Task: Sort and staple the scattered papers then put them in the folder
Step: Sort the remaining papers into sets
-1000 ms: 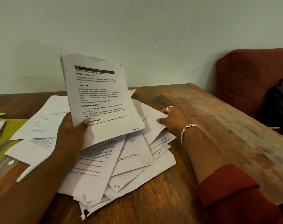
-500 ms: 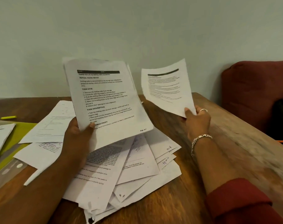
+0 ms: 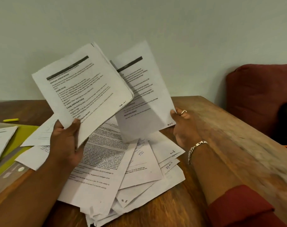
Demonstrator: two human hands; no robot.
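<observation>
At the far left a green folder (image 3: 27, 133) lies flat on the wooden surface (image 3: 229, 141) with a yellow marker (image 3: 10, 120) behind it. The left hand (image 3: 66, 141) grips a stack (image 3: 83, 89) by its lower corner, thumb on the printed front and fingers behind, holding it tilted above the loose papers (image 3: 123, 169) spread over the surface. Just right of it, partly behind the stack, the right hand (image 3: 184, 126) pinches one sheet (image 3: 144, 95) at its lower right corner; a red cushion (image 3: 257, 95) sits beyond.
</observation>
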